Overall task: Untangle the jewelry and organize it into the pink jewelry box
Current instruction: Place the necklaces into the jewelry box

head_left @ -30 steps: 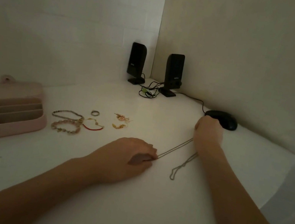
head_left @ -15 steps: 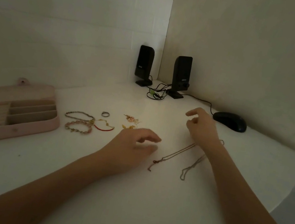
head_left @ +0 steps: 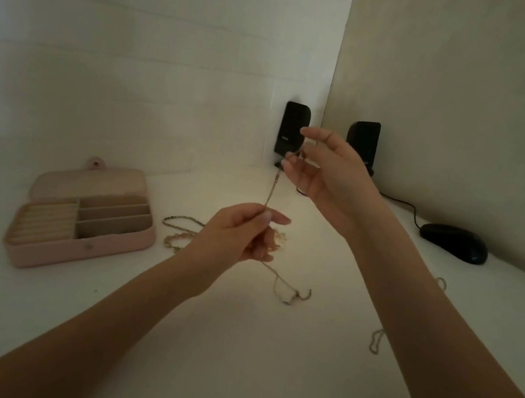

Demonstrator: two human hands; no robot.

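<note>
Both hands are raised at frame centre, pinching one thin chain: the left hand its lower part, the right hand its top. Its tail trails onto the tabletop. The open pink jewelry box sits at left.

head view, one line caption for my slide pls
Both hands lift a tangled chain above the white table, open pink jewelry box waiting at left.

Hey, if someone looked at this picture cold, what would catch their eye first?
Probably the thin chain necklace stretched in mid-air at the centre, pinched between the left hand below and the right hand above, its tail trailing to the white table. Next, the open pink jewelry box at left, then two black speakers in the corner.
</note>
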